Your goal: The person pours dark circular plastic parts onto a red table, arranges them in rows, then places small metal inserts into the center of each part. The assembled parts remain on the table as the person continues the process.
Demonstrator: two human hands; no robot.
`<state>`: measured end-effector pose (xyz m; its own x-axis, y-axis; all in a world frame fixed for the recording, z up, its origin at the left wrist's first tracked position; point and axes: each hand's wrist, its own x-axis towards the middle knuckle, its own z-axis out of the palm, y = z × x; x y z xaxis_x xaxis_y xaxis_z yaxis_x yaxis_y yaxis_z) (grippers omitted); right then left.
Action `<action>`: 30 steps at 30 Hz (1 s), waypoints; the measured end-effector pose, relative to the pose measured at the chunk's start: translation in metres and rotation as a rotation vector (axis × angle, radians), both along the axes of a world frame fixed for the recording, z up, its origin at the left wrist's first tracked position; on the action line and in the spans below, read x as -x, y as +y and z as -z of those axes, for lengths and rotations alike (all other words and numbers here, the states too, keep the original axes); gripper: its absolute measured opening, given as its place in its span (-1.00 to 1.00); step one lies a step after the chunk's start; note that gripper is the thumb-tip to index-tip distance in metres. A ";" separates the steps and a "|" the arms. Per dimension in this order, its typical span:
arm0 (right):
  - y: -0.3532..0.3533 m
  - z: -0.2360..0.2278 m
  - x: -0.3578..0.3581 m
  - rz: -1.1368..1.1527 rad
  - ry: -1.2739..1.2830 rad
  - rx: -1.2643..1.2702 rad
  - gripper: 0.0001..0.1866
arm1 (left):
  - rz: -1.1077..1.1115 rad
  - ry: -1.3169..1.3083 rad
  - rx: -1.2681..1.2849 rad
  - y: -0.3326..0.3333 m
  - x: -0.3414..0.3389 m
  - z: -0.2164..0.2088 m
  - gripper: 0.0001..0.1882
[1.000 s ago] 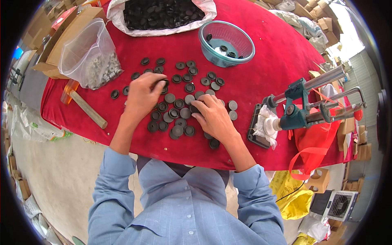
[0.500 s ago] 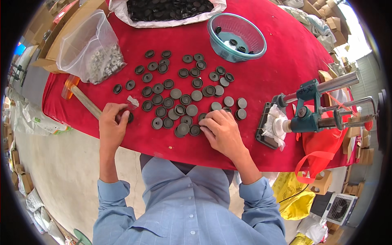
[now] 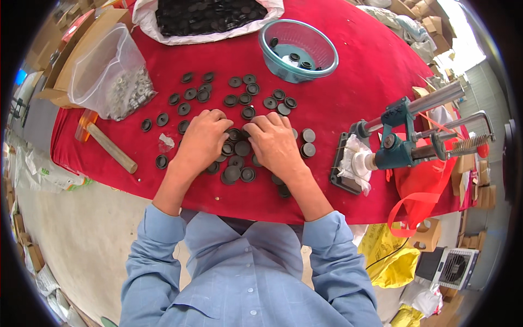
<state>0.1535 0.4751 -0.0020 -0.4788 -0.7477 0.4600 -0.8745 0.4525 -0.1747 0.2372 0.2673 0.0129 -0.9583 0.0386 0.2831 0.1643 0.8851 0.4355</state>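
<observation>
Many round black caps [image 3: 232,174] lie spread over a red cloth. Near the middle of them, my left hand [image 3: 204,140] reaches in with its fingers curled together and pointing right. Facing it a short gap away, my right hand [image 3: 277,146] also has curled fingers, bent down among the caps. The fingertips of both hands are largely covered, so what they grip, if anything, is hidden. More caps show between the two hands, and a pair of caps [image 3: 308,143] lies to the right of my right hand. A small clear scrap [image 3: 166,143] rests left of my left wrist.
A hammer [image 3: 111,149] and a clear bag of small pale parts [image 3: 131,94] lie at left. At the back are a white sack [image 3: 204,39] of black caps and a teal basin [image 3: 298,77]. A green hand press [image 3: 393,143] stands at right, beside a red bag [image 3: 417,188].
My left hand has moved right, from beside the hammer handle into the caps. My right hand has moved up and left. Some caps now sit at the near side, below my right hand.
</observation>
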 end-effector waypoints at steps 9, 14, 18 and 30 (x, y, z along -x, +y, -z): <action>0.004 -0.004 -0.005 0.065 -0.365 0.440 -0.71 | 0.009 -0.069 -0.055 -0.010 -0.001 -0.006 -0.70; 0.063 -0.002 0.052 0.397 -0.279 0.344 -0.74 | -0.025 -0.086 -0.342 -0.012 0.008 -0.008 -0.79; 0.057 -0.007 0.048 0.570 -0.083 0.199 -0.73 | -0.068 0.005 -0.517 -0.010 0.013 0.004 -0.83; 0.036 -0.003 0.058 0.301 -0.158 -0.046 -0.75 | 0.067 0.176 -0.073 0.027 0.030 -0.012 -0.75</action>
<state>0.0957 0.5112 0.0014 -0.7439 -0.5802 0.3315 -0.6641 0.6971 -0.2702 0.2076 0.2947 0.0247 -0.8899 0.0741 0.4501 0.3012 0.8365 0.4578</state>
